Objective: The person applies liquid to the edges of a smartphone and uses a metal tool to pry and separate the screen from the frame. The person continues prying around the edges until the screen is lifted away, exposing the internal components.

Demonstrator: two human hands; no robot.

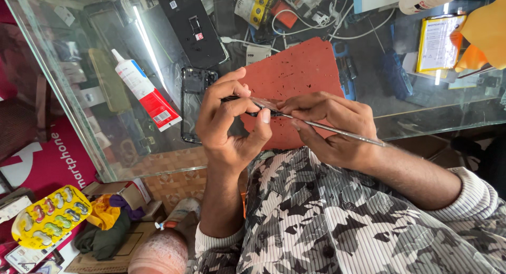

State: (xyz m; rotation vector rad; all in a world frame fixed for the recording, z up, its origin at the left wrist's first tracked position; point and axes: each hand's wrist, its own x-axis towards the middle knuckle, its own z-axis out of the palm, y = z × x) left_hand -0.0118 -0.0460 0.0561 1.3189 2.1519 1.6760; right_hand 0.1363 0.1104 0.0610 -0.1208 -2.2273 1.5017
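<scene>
Metal tweezers [327, 127] pinched between both grips

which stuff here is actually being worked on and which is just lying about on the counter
In use:
- left hand pinching a small dark part
- right hand holding a thin metal tool
- red mat beneath

Lying about:
- opened phone
- glue tube
- yellow battery
- yellow blister pack
- blue screwdriver

Phone repair shop: glass tabletop [95, 142] w/ opened phone [192, 102] at centre, glue tube [145, 89] to its left, battery [437, 42] upper right, cables [316, 21] at top centre.
</scene>
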